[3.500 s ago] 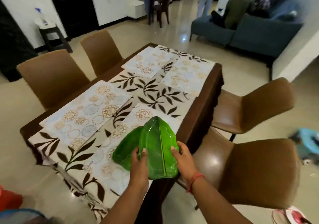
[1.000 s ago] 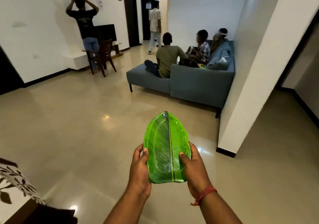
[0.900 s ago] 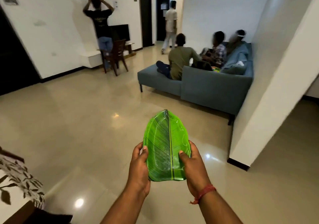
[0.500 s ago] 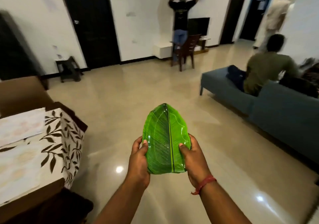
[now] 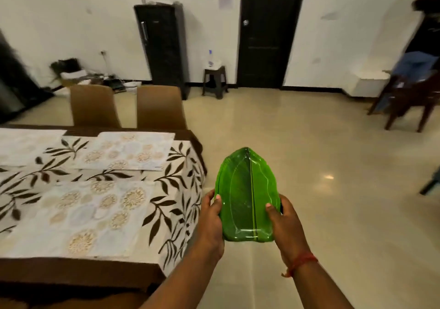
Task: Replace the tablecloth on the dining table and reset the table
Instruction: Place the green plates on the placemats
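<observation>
A stack of green leaf-shaped plates (image 5: 246, 194) is held level over the floor, just right of the table's end. My left hand (image 5: 210, 216) grips its left edge and my right hand (image 5: 284, 220) grips its right edge, thumbs on top. The dining table (image 5: 78, 273) fills the left side, dark brown, covered by a white tablecloth with a dark leaf print (image 5: 176, 204). Pale placemats with round floral motifs lie on it, one near me (image 5: 78, 216), one farther (image 5: 128, 151), and one at the far left (image 5: 26, 144).
Two brown chairs (image 5: 162, 106) stand at the table's far side. A black cabinet (image 5: 164, 44), a small stool with a bottle (image 5: 214, 77) and a dark door (image 5: 266, 30) line the back wall. A wooden chair (image 5: 409, 94) stands at the right. Glossy tiled floor spreads to the right.
My view has swung left from the sofa and people to the table's end. The plates stay gripped in both hands in the same way.
</observation>
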Available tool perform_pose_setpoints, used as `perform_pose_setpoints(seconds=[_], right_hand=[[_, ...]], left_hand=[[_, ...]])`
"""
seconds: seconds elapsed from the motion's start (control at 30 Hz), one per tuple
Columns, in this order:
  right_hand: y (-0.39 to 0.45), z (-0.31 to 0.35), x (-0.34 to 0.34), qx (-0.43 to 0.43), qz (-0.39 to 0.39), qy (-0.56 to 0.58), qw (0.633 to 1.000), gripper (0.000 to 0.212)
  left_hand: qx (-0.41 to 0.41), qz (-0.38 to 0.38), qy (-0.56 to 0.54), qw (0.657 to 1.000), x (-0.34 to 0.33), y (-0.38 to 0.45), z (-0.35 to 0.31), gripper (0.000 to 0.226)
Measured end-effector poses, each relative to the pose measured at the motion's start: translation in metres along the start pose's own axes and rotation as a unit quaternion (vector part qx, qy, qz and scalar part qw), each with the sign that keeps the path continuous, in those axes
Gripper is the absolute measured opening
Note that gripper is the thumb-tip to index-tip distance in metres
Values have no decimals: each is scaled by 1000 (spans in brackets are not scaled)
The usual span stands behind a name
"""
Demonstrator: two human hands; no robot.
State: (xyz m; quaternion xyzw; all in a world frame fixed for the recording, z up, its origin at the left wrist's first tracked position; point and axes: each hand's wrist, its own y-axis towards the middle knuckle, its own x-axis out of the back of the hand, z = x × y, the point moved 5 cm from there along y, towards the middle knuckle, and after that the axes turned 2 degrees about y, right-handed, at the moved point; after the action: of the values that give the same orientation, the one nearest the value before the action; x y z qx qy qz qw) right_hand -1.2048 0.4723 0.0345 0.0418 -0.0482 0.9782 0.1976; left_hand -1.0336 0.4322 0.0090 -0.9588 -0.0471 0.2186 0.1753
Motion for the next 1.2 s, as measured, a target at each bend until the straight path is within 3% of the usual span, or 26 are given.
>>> perform_pose_setpoints(seconds=[0.33, 0.57, 0.77, 0.93, 1.07, 1.2], right_hand=[[149, -10, -220, 42, 242, -99, 964, 22], [178, -14, -375, 22, 485, -123, 865, 10], [162, -23, -463, 7, 600, -128, 790, 12], [138, -43, -517, -8, 635, -139, 760, 13], [133, -70, -562, -29, 634, -137, 761, 18], [131, -106, -587, -52, 640, -192, 742, 24]], left_hand=[[-86, -234, -61, 967, 127, 124, -83, 21], [-118, -449, -131, 876, 210, 132, -106, 22], [-141, -583, -183, 779, 263, 106, -103, 29], [-150, -650, -206, 716, 312, 79, -97, 24], [-164, -696, -224, 662, 345, 55, -90, 27], [-165, -745, -243, 598, 343, 22, -69, 26]])
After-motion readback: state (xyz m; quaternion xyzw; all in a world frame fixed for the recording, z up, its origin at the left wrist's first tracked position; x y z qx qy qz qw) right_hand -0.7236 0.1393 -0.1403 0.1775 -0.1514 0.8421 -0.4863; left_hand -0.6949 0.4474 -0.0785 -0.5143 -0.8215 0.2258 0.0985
